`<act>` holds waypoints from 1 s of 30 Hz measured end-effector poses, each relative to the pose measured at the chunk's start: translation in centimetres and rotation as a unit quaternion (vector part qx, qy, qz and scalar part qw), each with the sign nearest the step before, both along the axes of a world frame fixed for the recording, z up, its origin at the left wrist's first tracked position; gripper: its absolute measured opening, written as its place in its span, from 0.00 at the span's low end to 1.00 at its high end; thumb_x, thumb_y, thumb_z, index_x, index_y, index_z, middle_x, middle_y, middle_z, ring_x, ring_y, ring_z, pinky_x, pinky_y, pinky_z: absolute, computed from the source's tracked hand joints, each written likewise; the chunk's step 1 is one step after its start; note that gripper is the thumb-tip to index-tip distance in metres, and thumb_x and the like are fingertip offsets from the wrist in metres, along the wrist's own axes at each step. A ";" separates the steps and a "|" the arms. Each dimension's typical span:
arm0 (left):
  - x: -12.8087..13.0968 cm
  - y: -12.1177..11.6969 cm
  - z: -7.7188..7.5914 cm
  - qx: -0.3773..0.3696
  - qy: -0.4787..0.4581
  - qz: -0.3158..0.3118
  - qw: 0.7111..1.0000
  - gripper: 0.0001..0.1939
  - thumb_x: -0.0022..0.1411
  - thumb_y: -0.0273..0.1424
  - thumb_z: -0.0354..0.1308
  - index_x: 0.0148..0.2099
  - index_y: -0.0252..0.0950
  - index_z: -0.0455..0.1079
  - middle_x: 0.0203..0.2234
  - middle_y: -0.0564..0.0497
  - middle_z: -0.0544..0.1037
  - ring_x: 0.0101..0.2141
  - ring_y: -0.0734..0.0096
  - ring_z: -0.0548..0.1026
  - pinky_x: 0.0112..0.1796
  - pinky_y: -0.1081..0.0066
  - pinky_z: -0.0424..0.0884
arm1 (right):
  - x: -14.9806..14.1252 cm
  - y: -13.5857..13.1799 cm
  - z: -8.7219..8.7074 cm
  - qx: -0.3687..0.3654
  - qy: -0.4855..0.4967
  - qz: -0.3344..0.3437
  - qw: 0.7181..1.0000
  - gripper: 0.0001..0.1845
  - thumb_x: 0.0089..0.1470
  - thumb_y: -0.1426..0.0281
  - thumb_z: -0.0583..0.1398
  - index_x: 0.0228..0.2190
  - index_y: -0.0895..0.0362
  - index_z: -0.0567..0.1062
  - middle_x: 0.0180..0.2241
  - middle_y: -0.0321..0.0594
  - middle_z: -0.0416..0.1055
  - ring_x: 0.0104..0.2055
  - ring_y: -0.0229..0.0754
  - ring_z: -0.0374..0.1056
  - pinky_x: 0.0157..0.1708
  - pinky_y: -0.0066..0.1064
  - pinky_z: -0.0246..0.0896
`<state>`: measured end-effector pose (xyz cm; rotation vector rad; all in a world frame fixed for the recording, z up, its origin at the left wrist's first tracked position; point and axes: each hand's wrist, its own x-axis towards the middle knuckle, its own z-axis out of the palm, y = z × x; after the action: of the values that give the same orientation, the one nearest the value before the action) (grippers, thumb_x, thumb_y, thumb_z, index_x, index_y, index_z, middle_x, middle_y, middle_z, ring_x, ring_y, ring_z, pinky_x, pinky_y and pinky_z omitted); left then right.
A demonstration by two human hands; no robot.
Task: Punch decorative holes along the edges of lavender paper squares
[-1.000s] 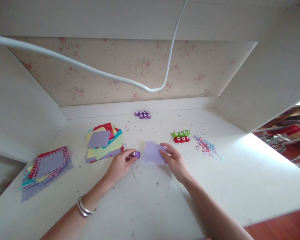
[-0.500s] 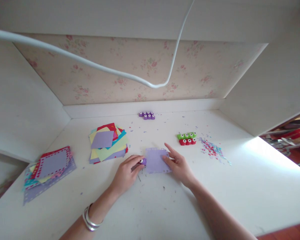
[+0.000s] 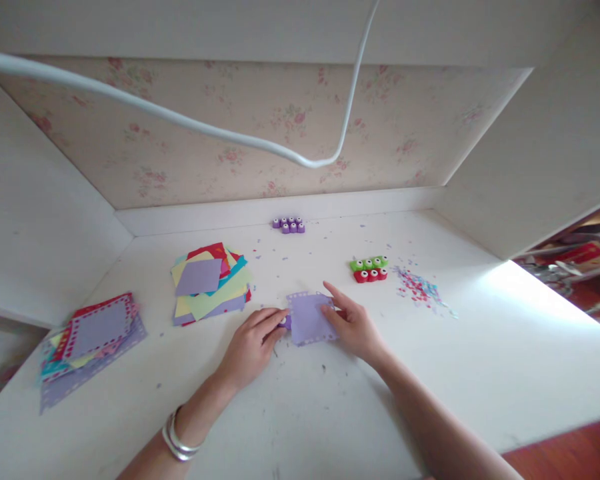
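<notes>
A purple craft punch is in my left hand, at the left edge of a square of purple paper. My fingers cover part of the punch. Small holes run along the paper's top and bottom edges. My right hand grips the paper's right side, thumb on top and index finger stretched out past the upper corner; the other fingers are hidden. Left of my hands lies a stack of coloured paper sheets, and further left a pile of sheets with punched borders.
Several purple punches stand by the back wall. Green punches and red punches sit in rows at the right, beside a scatter of paper bits. A white cable hangs across the upper view. Cabinet sides flank the white tabletop.
My left thumb and fingers have closed further over the punch, which now shows less. The paper has turned slightly in my right hand. The whole view has shifted a little.
</notes>
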<state>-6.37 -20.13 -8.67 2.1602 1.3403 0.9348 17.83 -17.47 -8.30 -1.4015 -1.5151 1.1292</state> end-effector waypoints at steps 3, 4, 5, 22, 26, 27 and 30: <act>0.0 0.1 -0.2 0.011 0.010 -0.001 1.000 0.17 0.67 0.32 0.54 0.56 0.41 0.70 0.48 0.47 0.76 0.49 0.65 0.73 0.52 0.64 0.70 | 0.1 0.0 0.4 0.012 -0.018 -0.003 1.000 0.31 0.57 0.61 0.58 0.61 0.53 0.64 0.41 0.43 0.75 0.20 0.28 0.56 0.19 0.21 0.55; 0.0 0.1 -0.2 0.012 0.011 -0.001 1.000 0.16 0.67 0.32 0.54 0.56 0.41 0.70 0.48 0.47 0.76 0.49 0.65 0.73 0.52 0.64 0.70 | 0.1 -0.1 0.5 0.017 -0.023 -0.003 1.000 0.31 0.57 0.61 0.57 0.60 0.53 0.64 0.41 0.43 0.75 0.19 0.28 0.56 0.19 0.22 0.55; 0.0 0.1 -0.2 0.013 0.012 -0.001 1.000 0.16 0.67 0.32 0.54 0.56 0.41 0.70 0.48 0.47 0.76 0.49 0.66 0.73 0.52 0.64 0.70 | 0.1 -0.1 0.6 0.022 -0.029 -0.003 0.999 0.30 0.57 0.61 0.57 0.60 0.54 0.64 0.41 0.43 0.75 0.19 0.28 0.56 0.19 0.22 0.55; 0.0 0.2 0.2 -0.030 -0.036 0.001 0.999 0.15 0.68 0.32 0.52 0.56 0.40 0.69 0.48 0.47 0.75 0.49 0.68 0.73 0.51 0.67 0.71 | 0.1 -0.3 1.1 0.038 -0.039 0.011 0.998 0.31 0.57 0.62 0.58 0.60 0.53 0.64 0.41 0.43 0.76 0.20 0.29 0.55 0.18 0.21 0.55; 0.1 0.3 0.1 -0.049 -0.047 0.003 0.998 0.15 0.68 0.33 0.52 0.55 0.39 0.69 0.48 0.47 0.75 0.48 0.67 0.74 0.51 0.66 0.72 | 0.1 -0.4 1.0 0.034 -0.041 0.019 0.998 0.30 0.57 0.62 0.58 0.61 0.53 0.64 0.41 0.44 0.75 0.21 0.29 0.57 0.19 0.21 0.56; 0.1 0.3 0.1 -0.049 -0.048 0.004 0.998 0.15 0.68 0.33 0.52 0.55 0.39 0.69 0.48 0.47 0.75 0.48 0.67 0.74 0.51 0.66 0.71 | 0.1 -0.3 0.9 0.035 -0.041 0.017 0.998 0.30 0.57 0.62 0.58 0.61 0.53 0.64 0.42 0.44 0.75 0.21 0.29 0.58 0.19 0.21 0.56; 0.0 0.3 0.0 -0.044 -0.045 0.003 0.998 0.15 0.68 0.33 0.52 0.55 0.40 0.69 0.48 0.47 0.75 0.49 0.67 0.74 0.52 0.66 0.71 | 0.2 -0.3 0.9 0.041 -0.039 0.013 0.998 0.31 0.57 0.62 0.58 0.61 0.53 0.63 0.43 0.45 0.75 0.22 0.30 0.61 0.19 0.21 0.57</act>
<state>-6.33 -19.85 -8.69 2.0250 1.3200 0.9468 18.05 -17.78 -7.43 -1.3880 -1.6196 1.0279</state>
